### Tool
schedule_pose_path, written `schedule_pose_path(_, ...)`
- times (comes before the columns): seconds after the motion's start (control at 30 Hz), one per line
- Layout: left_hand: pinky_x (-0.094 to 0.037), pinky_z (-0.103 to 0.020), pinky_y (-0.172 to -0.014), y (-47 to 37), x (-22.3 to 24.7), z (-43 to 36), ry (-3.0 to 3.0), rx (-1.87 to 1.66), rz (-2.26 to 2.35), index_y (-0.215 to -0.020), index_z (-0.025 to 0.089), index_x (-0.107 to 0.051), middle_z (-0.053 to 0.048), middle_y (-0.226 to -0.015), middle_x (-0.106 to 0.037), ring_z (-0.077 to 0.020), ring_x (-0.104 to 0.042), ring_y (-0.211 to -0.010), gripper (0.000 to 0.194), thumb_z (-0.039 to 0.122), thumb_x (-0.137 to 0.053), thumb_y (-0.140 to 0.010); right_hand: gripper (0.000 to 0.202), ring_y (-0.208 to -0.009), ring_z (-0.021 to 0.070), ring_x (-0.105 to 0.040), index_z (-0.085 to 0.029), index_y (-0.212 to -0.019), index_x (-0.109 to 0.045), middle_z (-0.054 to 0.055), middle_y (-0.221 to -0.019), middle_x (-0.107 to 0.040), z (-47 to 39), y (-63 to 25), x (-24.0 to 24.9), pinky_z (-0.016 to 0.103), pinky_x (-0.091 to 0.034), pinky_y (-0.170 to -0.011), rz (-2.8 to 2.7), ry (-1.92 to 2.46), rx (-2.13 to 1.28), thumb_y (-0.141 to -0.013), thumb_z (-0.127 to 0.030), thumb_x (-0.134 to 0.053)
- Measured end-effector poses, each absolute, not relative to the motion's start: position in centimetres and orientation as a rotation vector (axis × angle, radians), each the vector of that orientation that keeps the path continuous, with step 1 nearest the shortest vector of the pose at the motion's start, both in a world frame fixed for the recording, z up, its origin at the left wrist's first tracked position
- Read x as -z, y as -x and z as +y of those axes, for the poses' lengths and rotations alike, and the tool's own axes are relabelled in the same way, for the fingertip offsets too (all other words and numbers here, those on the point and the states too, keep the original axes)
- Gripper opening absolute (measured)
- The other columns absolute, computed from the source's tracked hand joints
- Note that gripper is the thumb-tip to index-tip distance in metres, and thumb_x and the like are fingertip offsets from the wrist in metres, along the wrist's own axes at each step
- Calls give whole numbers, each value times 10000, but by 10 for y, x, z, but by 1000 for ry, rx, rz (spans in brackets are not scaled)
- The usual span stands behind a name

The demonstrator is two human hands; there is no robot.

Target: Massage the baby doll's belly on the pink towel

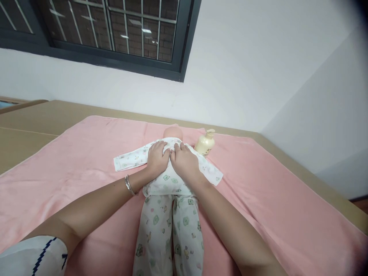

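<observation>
A baby doll in a white long-sleeved top (174, 180) and matching printed trousers (156, 230) lies stretched out on a pink blanket (94, 149). Its bare, smooth head (173, 133) points away from me, and its sleeves spread to both sides. My left hand (158, 156) rests flat on the left half of the doll's upper body. On the right half lies my right hand (184, 160), fingers extended. The thumbs nearly meet over the middle. Both hands press on the cloth and grip nothing. Whether the doll faces up or down I cannot tell.
A cream pump bottle (205, 143) stands on the blanket, just beyond the doll's right sleeve. Beneath the blanket is a tan surface (37, 115) that meets a white wall (230, 76). A dark-framed window (181, 46) with bars is set above.
</observation>
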State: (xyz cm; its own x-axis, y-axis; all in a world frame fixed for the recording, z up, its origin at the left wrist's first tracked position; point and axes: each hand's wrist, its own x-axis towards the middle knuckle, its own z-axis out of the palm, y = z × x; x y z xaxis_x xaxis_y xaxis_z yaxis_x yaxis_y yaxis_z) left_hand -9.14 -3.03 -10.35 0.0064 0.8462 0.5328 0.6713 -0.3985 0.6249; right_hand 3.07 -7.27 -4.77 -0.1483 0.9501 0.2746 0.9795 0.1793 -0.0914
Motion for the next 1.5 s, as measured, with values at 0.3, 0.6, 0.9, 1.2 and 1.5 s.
schedule_pose_path(0.3,-375,-497,-1148,88,87,-48,-2085,-1315,1532,-1182,192,-647,-99,-1348,-623,-270,-514,-1320,365,317,-383,-962,392,-1056,292,-653,-204,-1258,-616,117,-1166,-708,-91,-62,-20,361,-501,-824,-2299,1855,-309,-966,-367,-410)
schedule_pose_path(0.6,-474,-381,-1091,56,9,-63,-1397,-1268,968,-1188,160,-633,-97,-1362,-625,-220,-581,-1282,490,353,-230,-987,571,-1449,324,-339,-23,-1451,-427,202,-1561,-360,-72,-113,-35,484,-370,-1115,-1620,1751,281,-907,-174,-340)
schedule_pose_path(0.9,-516,-406,-1032,0,-11,-17,-792,-945,632,-1496,65,-292,-226,-1441,-523,-233,-621,-1237,717,467,-38,-960,533,-1401,305,-401,17,-1366,-494,236,-1460,-487,-50,-119,-12,443,-273,-1168,-1975,1868,280,-853,-53,-366)
schedule_pose_path(1.2,-483,-281,-1041,12,-18,-42,-625,-932,517,-1470,41,-371,-212,-1479,-488,-211,-522,-1344,686,500,-246,-975,446,-1291,285,-500,-40,-1332,-538,187,-1333,-598,-54,-119,-13,378,-351,-1095,-2062,1921,431,-919,-96,-379)
schedule_pose_path(1.5,-381,-372,-1147,56,-2,-95,-505,-835,570,-1433,66,-434,-198,-1493,-481,-258,-489,-1374,632,471,-367,-953,553,-1437,304,-354,12,-1488,-346,234,-1534,-392,-57,-111,-12,377,-287,-1166,-2123,2071,523,-980,-204,-381)
